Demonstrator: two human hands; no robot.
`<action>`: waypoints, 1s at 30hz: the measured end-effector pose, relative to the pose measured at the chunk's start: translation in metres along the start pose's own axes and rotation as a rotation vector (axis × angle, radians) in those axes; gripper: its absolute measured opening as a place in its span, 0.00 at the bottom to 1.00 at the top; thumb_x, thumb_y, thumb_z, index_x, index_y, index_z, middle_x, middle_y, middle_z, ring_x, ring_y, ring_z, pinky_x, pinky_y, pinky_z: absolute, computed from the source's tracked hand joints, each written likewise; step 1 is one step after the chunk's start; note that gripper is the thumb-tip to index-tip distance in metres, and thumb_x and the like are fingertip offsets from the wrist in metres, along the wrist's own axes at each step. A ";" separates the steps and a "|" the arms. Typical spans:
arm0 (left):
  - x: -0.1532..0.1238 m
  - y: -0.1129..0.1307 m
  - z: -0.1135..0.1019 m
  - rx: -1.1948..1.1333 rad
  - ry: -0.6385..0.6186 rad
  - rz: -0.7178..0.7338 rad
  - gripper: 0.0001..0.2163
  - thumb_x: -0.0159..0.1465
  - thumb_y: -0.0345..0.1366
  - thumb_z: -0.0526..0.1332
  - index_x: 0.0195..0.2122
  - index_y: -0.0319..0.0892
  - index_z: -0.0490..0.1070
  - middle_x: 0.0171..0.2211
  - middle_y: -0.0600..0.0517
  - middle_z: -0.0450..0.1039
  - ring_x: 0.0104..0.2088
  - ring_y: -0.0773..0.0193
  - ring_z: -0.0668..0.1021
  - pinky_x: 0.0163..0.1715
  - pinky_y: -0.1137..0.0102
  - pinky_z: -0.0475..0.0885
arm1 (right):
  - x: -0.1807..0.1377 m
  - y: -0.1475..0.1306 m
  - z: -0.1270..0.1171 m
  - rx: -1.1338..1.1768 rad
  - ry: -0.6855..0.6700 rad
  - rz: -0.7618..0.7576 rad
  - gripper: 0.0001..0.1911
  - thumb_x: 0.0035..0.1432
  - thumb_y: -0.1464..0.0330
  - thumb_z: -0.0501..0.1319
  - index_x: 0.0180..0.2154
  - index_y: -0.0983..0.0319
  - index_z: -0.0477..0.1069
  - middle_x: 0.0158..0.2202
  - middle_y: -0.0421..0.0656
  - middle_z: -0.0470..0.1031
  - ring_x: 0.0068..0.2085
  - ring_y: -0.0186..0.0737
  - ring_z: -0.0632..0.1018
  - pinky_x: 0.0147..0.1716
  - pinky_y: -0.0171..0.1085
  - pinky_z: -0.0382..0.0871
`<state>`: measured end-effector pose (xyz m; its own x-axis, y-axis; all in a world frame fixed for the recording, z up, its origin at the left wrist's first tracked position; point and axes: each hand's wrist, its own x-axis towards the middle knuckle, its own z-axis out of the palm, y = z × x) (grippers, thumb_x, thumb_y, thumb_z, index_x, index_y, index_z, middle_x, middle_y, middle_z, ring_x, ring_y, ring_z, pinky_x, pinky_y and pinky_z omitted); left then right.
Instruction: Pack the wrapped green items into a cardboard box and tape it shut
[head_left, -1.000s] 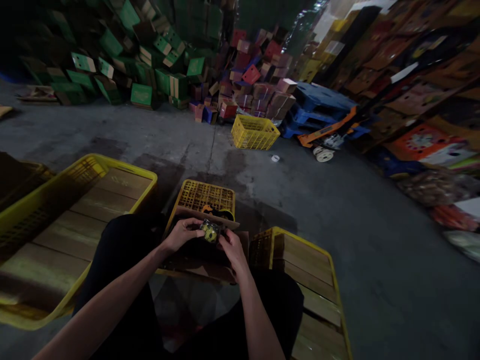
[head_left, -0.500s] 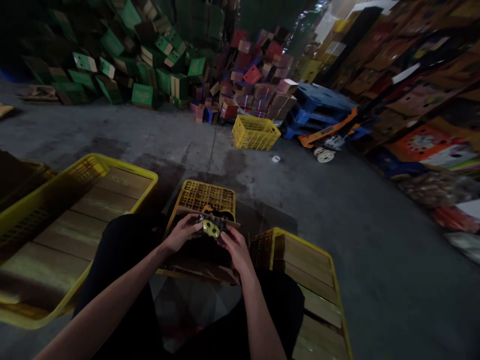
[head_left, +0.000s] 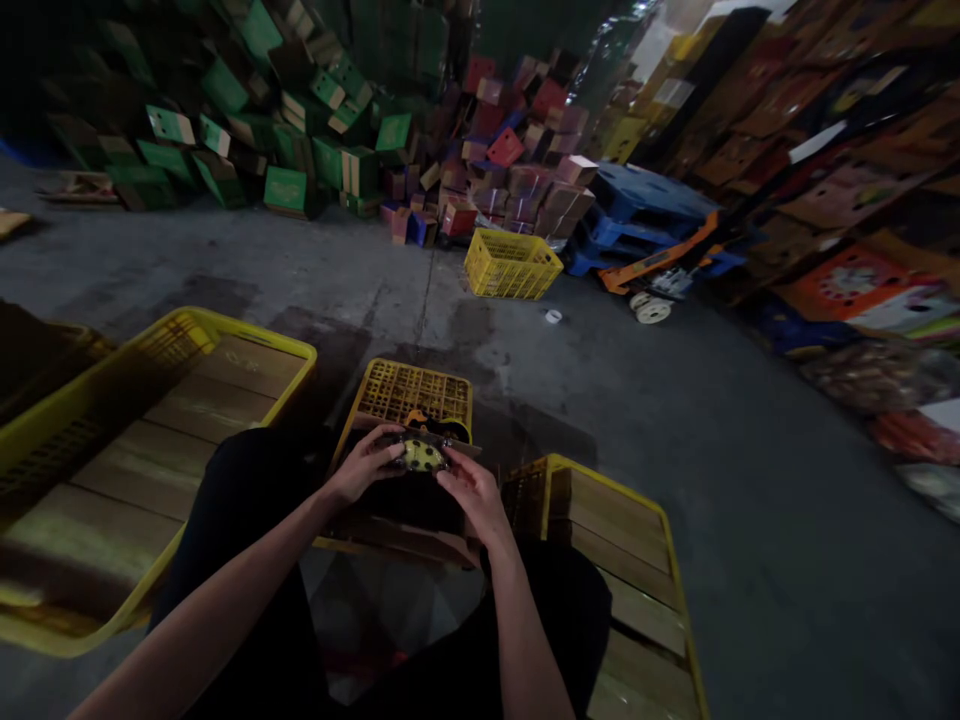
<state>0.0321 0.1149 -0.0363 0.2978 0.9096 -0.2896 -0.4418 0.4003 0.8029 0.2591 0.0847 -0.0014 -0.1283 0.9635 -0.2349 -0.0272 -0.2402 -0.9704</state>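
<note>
Between both hands is a small yellow-green pack with dark spots (head_left: pixel 423 456), shiny like clear plastic; its exact kind I cannot make out. My left hand (head_left: pixel 365 466) grips its left end, thumb on the near face. On its right end, my right hand (head_left: pixel 472 490) pinches it with thumb and fingers. Below the hands an open cardboard box (head_left: pixel 405 537), dark inside, rests at an upturned yellow crate (head_left: pixel 412 392). Just behind the pack, an orange and black object (head_left: pixel 431 420) lies on the crate, partly hidden.
A yellow crate (head_left: pixel 311 362) of closed cartons stands at my left, another crate (head_left: pixel 664 530) of cartons at my right. Farther off are a yellow crate (head_left: pixel 514 265), a white roll (head_left: pixel 553 316), blue pallets (head_left: pixel 652 195) with an orange pallet jack (head_left: pixel 660 262), and heaped green boxes (head_left: pixel 285 190).
The pack has turned slightly in the fingers, so more dark spots show on its face. Both hands stay in nearly the same place.
</note>
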 end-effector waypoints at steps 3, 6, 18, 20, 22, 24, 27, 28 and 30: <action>0.000 -0.002 0.000 0.016 -0.031 -0.055 0.23 0.56 0.49 0.72 0.48 0.42 0.73 0.42 0.46 0.77 0.40 0.57 0.80 0.44 0.59 0.76 | -0.001 -0.001 -0.001 -0.036 0.028 0.000 0.22 0.54 0.52 0.70 0.45 0.59 0.79 0.41 0.46 0.83 0.43 0.51 0.83 0.47 0.46 0.76; 0.000 -0.004 -0.001 0.009 -0.103 -0.091 0.25 0.59 0.55 0.67 0.48 0.40 0.74 0.45 0.42 0.77 0.44 0.53 0.80 0.47 0.56 0.75 | -0.001 -0.002 -0.002 -0.082 0.033 -0.023 0.20 0.56 0.50 0.67 0.39 0.60 0.80 0.35 0.46 0.83 0.38 0.51 0.83 0.41 0.44 0.77; 0.000 -0.004 0.001 0.310 -0.218 0.036 0.26 0.56 0.43 0.73 0.55 0.41 0.74 0.50 0.44 0.78 0.51 0.51 0.78 0.56 0.58 0.67 | 0.003 0.004 0.001 -0.203 0.050 -0.034 0.20 0.58 0.49 0.64 0.31 0.60 0.76 0.28 0.43 0.79 0.30 0.44 0.80 0.32 0.39 0.75; -0.001 -0.002 0.001 0.324 -0.213 0.024 0.25 0.56 0.43 0.72 0.53 0.40 0.75 0.48 0.45 0.79 0.49 0.52 0.78 0.54 0.59 0.68 | 0.003 0.003 0.001 -0.200 0.049 -0.031 0.20 0.58 0.49 0.63 0.30 0.60 0.75 0.28 0.42 0.79 0.30 0.44 0.80 0.32 0.39 0.75; -0.002 -0.002 0.002 0.328 -0.215 0.014 0.24 0.56 0.44 0.72 0.52 0.40 0.76 0.48 0.45 0.79 0.48 0.53 0.79 0.53 0.60 0.69 | 0.003 0.003 0.002 -0.192 0.055 -0.029 0.20 0.58 0.49 0.64 0.30 0.59 0.75 0.27 0.42 0.79 0.29 0.43 0.79 0.32 0.38 0.74; -0.003 -0.002 0.001 0.316 -0.226 -0.016 0.24 0.57 0.45 0.71 0.52 0.41 0.75 0.48 0.45 0.79 0.48 0.53 0.78 0.50 0.62 0.71 | 0.003 0.003 0.003 -0.178 0.059 -0.031 0.20 0.58 0.49 0.64 0.30 0.59 0.75 0.27 0.42 0.78 0.29 0.42 0.79 0.32 0.38 0.74; -0.004 -0.003 0.002 0.299 -0.231 -0.065 0.25 0.58 0.48 0.70 0.53 0.42 0.75 0.49 0.45 0.77 0.48 0.53 0.78 0.44 0.64 0.73 | 0.003 0.005 0.004 -0.144 0.065 -0.031 0.20 0.57 0.49 0.65 0.30 0.59 0.74 0.27 0.41 0.78 0.28 0.41 0.78 0.30 0.36 0.73; -0.005 -0.003 0.002 0.303 -0.228 -0.067 0.25 0.58 0.49 0.70 0.53 0.42 0.74 0.49 0.45 0.77 0.47 0.53 0.78 0.43 0.65 0.73 | 0.003 0.005 0.004 -0.138 0.067 -0.029 0.20 0.57 0.49 0.65 0.29 0.59 0.73 0.26 0.41 0.78 0.28 0.40 0.77 0.29 0.36 0.72; -0.005 -0.002 0.003 0.314 -0.218 -0.056 0.25 0.59 0.51 0.68 0.53 0.41 0.75 0.48 0.44 0.77 0.46 0.54 0.78 0.40 0.67 0.72 | 0.004 0.005 0.003 -0.157 0.075 -0.026 0.21 0.58 0.49 0.64 0.27 0.59 0.71 0.23 0.40 0.75 0.25 0.39 0.75 0.26 0.35 0.69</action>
<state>0.0341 0.1089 -0.0343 0.5019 0.8289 -0.2470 -0.1489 0.3641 0.9194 0.2553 0.0869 -0.0073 -0.0555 0.9766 -0.2076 0.1262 -0.1994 -0.9718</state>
